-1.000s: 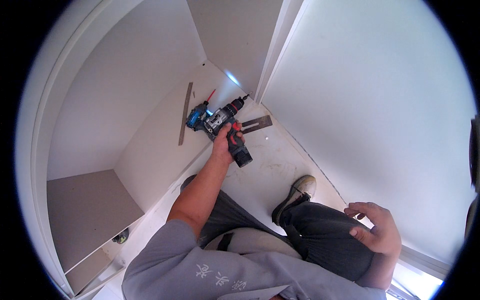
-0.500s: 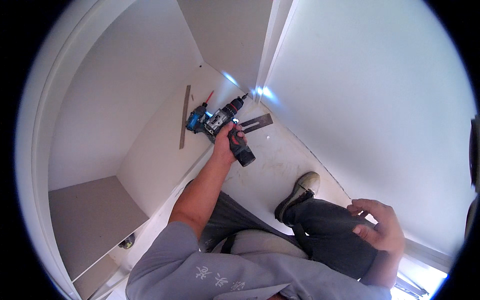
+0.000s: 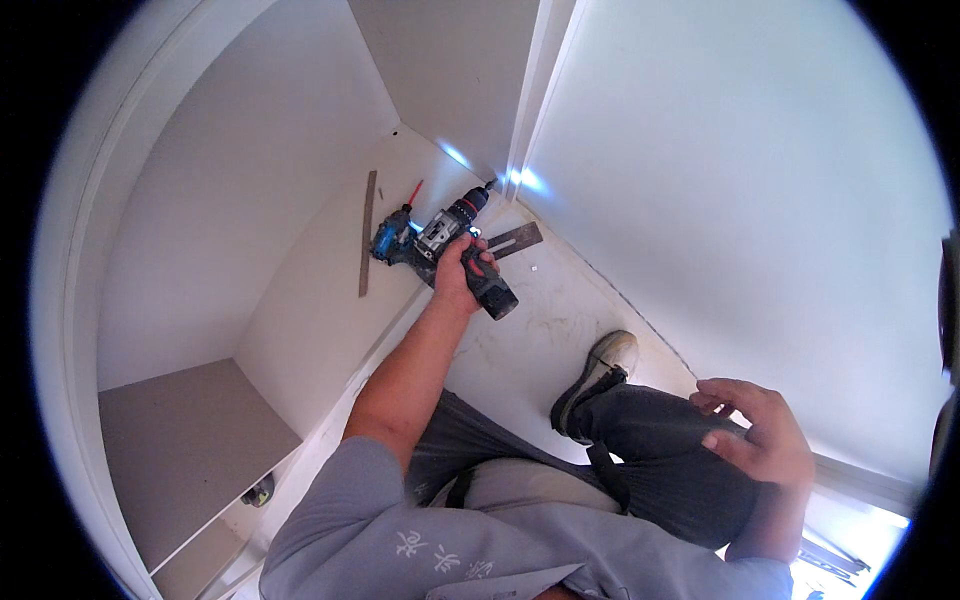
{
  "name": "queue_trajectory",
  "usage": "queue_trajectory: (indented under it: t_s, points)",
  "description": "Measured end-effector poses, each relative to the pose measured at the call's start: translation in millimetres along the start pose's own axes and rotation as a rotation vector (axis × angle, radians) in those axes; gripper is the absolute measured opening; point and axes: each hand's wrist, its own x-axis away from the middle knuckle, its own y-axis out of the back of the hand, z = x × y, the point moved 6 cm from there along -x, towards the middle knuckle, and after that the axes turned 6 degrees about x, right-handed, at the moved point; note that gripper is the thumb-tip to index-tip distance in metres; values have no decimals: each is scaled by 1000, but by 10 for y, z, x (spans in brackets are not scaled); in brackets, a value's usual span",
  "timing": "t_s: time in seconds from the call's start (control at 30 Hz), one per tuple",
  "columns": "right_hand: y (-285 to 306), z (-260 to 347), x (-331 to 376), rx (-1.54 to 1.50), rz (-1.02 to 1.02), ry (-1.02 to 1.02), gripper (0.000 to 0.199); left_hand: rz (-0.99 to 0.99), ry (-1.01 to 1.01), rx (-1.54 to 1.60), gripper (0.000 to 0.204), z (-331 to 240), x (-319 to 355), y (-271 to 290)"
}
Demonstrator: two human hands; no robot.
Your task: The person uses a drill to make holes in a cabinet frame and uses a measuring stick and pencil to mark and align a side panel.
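Note:
My left hand (image 3: 455, 277) is wrapped around the grip of a black and red cordless drill (image 3: 441, 232). The drill tilts up and to the right, its bit (image 3: 490, 186) close to the bottom corner where the cabinet's upright panel (image 3: 519, 110) meets the large white panel; contact there cannot be made out. Its lamp throws bright spots on both panels. Beside it, on the cabinet floor, lies a blue and black power driver (image 3: 391, 240) with a red-tipped bit. Over my right thigh hovers my right hand (image 3: 768, 440), fingers loosely curled and apart from the thumb, no object visible in it.
A thin brown strip (image 3: 367, 230) lies left of the driver. Past the drill, a dark slotted plate (image 3: 520, 238) rests on the pale floor. The white panel (image 3: 720, 180) rises on the right. A grey-brown shelf (image 3: 190, 450) is at lower left; my shoe (image 3: 608, 365) stands near the panel's base.
The drill has shifted slightly, its battery end moving a little right and up with my left hand. My right hand is nearly where it was, slightly higher.

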Motion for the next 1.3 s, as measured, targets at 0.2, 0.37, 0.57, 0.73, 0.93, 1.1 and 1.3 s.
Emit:
queue_trajectory:
  t_s: [0.2, 0.37, 0.57, 0.73, 0.93, 1.1, 1.3]
  points:
    - [-12, 66, -6, 30, 1, -22, 52, 34, 36, 24, 23, 2, -13, -57]
    - [77, 5, -143, 20, -15, -24, 50, 50, -44, -32, 25, -118, 99, 79]
    - [8, 178, -108, 41, 23, -15, 48, 57, -248, -146, 37, -856, 1653, 701]
    - [-77, 391, -189, 23, 74, 83, 48, -124, -595, -1065, 60, -1969, 2770, 1157]
    - [-55, 479, -304, 43, 30, 98, 46, -355, -769, -1927, 81, -2585, 2881, 1508]
    - [-136, 382, -268, -5, 29, 26, 45, -547, -755, -2177, 83, -2819, 2711, 2233]
    - [-99, 324, -15, 60, -6, -55, 47, -540, -784, -2271, 63, -2961, 2574, 1915]
